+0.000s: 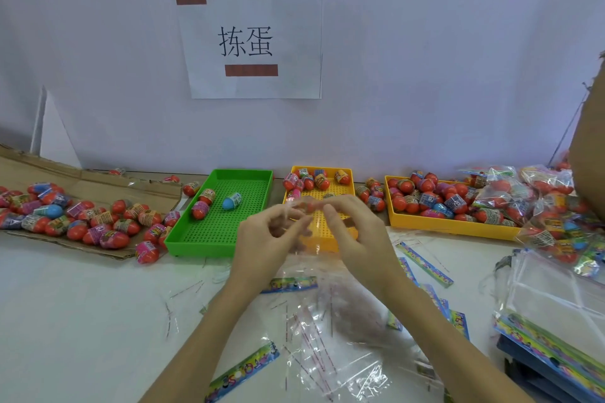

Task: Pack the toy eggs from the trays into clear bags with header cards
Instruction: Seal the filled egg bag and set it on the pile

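My left hand [266, 235] and my right hand [352, 229] are raised side by side over the table, both pinching the top edge of a clear bag [322, 271] that hangs blurred below them. Behind them lie a green tray [252, 175] holding three toy eggs, a yellow tray [350, 173] with several eggs at its far end, and a second yellow tray [451, 224] heaped with eggs. More clear bags with colourful header cards [244, 370] lie on the white table in front.
A flattened cardboard sheet [98, 183] at the left carries several loose eggs. Filled bags of eggs [556, 222] pile up at the right, with a stack of bags with header cards [553, 347] below them. A paper sign [252, 42] hangs on the wall.
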